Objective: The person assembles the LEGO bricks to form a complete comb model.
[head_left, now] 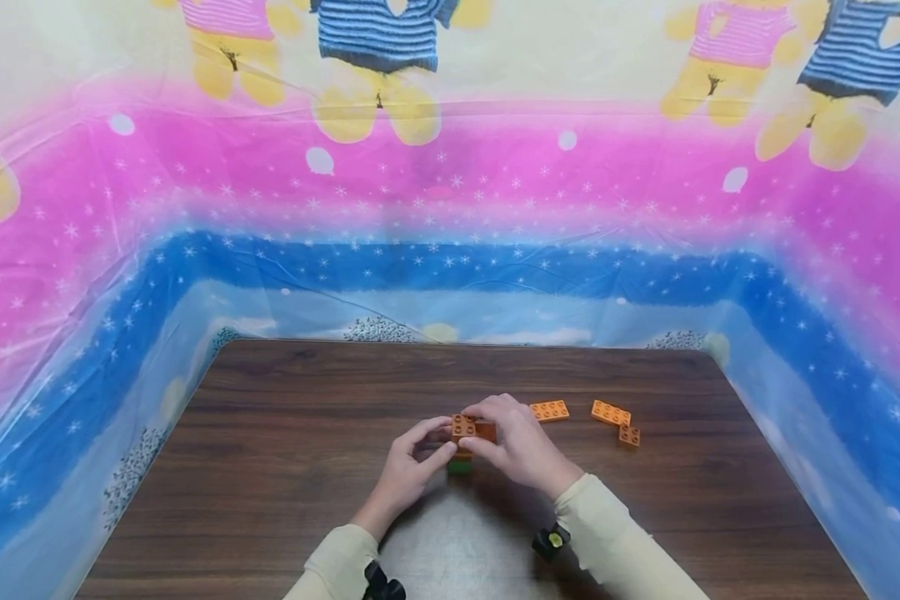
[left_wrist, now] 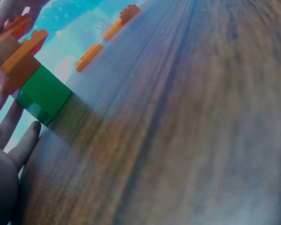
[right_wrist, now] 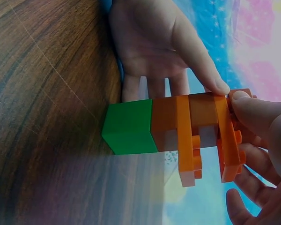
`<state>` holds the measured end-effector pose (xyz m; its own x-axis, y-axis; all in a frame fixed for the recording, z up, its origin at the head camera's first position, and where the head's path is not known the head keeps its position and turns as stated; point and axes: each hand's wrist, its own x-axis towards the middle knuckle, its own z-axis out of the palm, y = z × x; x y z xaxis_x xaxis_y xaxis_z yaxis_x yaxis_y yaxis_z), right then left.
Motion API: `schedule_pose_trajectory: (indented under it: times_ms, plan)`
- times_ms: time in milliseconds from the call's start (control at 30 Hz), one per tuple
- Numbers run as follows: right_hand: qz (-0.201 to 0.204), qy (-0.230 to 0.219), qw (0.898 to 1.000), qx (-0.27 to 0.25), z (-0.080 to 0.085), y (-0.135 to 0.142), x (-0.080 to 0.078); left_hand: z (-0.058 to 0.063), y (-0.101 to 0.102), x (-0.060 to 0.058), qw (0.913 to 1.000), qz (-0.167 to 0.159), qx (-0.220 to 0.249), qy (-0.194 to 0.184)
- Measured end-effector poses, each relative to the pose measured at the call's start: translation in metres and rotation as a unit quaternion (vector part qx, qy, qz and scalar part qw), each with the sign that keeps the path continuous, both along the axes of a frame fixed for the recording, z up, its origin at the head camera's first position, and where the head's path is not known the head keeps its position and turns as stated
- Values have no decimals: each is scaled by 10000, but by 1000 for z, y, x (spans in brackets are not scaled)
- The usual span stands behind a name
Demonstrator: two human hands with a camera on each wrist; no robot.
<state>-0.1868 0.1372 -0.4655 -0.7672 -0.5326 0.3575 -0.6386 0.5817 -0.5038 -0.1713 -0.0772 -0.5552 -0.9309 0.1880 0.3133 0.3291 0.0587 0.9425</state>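
Pinching the top brown brick (head_left: 462,425) with the right grip (head_left: 523,442); holding the stack (right_wrist: 165,115) just below with the left grip (head_left: 412,464). Upright on the counter (head_left: 270,467) (green brick (right_wrist: 129,126) at the base, brown and orange above). Lying loose to the right: two orange bricks (head_left: 550,411), one small brown brick (head_left: 629,436).

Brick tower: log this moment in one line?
left hand: holds tower; right hand: pinches top brick; green block: tower base; loose bricks: on table
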Motion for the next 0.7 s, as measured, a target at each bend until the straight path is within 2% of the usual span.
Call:
schedule_pose_trajectory:
  times_ms: [367,700]
  plan:
    - [-4,-54,10000,-61,-1,0,0,1,0,1,10000,12,33,-33]
    - [-51,44,9999,-127,-5,0,1,-1,-3,-3,9988,-238,43,425]
